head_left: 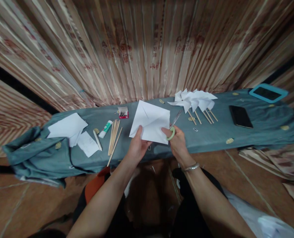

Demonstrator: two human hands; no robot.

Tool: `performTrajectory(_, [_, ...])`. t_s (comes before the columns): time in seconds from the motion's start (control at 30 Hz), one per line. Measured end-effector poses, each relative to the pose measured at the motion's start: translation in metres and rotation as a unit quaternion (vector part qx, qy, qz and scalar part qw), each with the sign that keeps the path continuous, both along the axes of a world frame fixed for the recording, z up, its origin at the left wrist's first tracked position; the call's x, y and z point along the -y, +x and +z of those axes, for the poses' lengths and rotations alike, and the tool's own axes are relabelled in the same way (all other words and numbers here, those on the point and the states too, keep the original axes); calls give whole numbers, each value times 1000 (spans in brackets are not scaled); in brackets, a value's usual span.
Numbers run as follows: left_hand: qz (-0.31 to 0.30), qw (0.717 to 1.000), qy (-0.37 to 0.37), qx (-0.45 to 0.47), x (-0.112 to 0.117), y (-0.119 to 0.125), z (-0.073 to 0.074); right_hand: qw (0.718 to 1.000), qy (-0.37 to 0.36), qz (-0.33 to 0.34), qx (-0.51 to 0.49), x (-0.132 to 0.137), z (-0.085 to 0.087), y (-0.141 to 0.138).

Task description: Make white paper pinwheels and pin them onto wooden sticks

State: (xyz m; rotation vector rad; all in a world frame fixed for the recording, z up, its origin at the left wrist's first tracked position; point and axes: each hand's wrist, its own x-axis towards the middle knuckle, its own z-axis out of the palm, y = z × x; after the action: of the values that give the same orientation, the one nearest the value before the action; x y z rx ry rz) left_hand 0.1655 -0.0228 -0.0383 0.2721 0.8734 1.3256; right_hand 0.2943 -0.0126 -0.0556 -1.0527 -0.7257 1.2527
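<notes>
A smooth white paper square [151, 124] is held over the cloth-covered surface [211, 137], with thumbs on top, perhaps so that it is kept flat. Its near edge is pinched by the almost closed left hand [139, 147]. Its right side is pinched by the curled right hand [178, 141], where green-ringed scissors [173, 132] are held too, maybe to be close by. Straight wooden sticks [113, 137] are bunched together; pointy paper pinwheels [195, 100] are lined up, perhaps for neatness.
</notes>
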Motion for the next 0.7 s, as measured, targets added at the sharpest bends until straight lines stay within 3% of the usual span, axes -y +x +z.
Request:
performTrajectory(0.13, [48, 999, -19, -6, -8, -9, 3, 999, -7, 28, 27, 2, -2, -2])
performTrajectory(0.3, [72, 996, 38, -30, -9, -28, 13, 991, 11, 85, 101, 12, 2, 5])
performTrajectory(0.4, [115, 990, 52, -60, -11, -41, 19, 975, 0, 175, 137, 21, 5, 12])
performTrajectory(0.57, [143, 982, 84, -95, -16, -57, 20, 919, -37, 352, 177, 35, 1, 17])
performTrajectory(0.7, [143, 979, 104, -101, -16, -61, 18, 900, -36, 400, 168, 42, -3, 14])
